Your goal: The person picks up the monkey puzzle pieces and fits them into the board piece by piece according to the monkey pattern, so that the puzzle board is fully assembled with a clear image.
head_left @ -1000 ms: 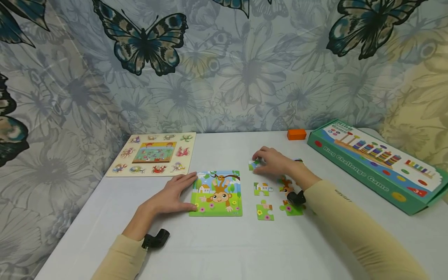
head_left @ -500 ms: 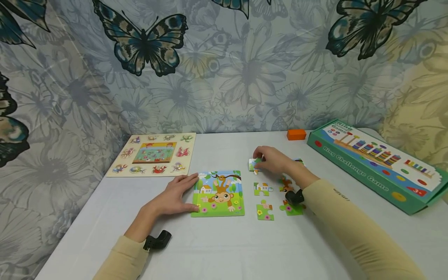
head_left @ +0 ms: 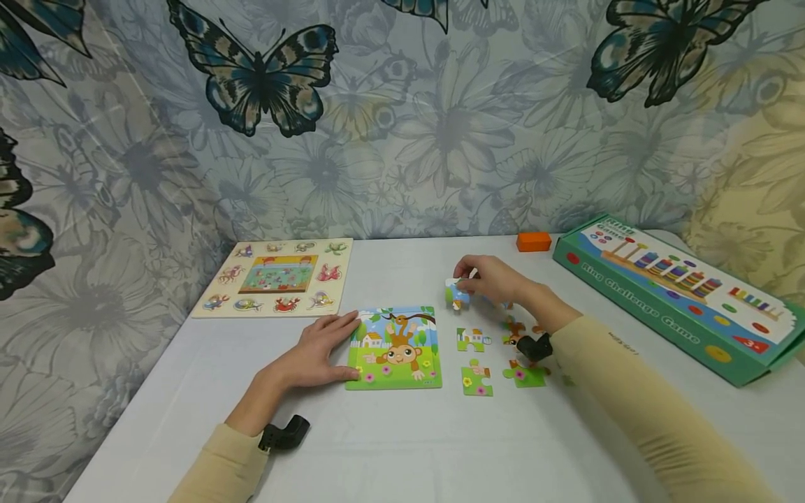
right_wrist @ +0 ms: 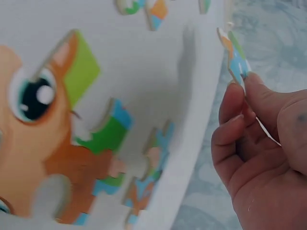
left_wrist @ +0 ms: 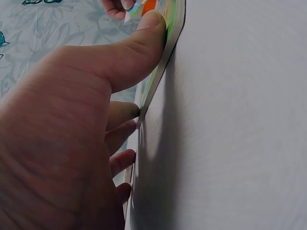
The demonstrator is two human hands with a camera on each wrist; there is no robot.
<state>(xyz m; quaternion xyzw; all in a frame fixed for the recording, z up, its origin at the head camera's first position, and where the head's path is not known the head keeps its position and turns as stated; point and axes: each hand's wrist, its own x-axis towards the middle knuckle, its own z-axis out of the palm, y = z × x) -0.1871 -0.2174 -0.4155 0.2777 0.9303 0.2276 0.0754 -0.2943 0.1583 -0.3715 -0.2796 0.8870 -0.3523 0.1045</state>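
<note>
My right hand [head_left: 493,279] pinches a jigsaw piece [head_left: 457,295] between thumb and fingertips, just above the table. In the right wrist view that hand [right_wrist: 268,143] holds the piece [right_wrist: 234,55] nearly edge-on, showing blue, orange and green. My left hand [head_left: 314,355] lies at the left edge of a square monkey puzzle board [head_left: 394,349]. Its fingers are extended and spread; in the left wrist view the thumb [left_wrist: 139,52] rests along the board's edge. Loose jigsaw pieces lie right of the board, among them a house piece [head_left: 470,339] and a flower piece [head_left: 477,381]. My right forearm hides some pieces.
A cream sea-animal board [head_left: 277,302] lies at the back left. At the back right are an orange block [head_left: 533,242] and a long green game box [head_left: 654,311]. A butterfly-patterned cloth [head_left: 402,140] hangs behind the white table.
My right hand has picked up the jigsaw piece and tilted it up off the table. The monkey board has slid slightly right along with my left hand.
</note>
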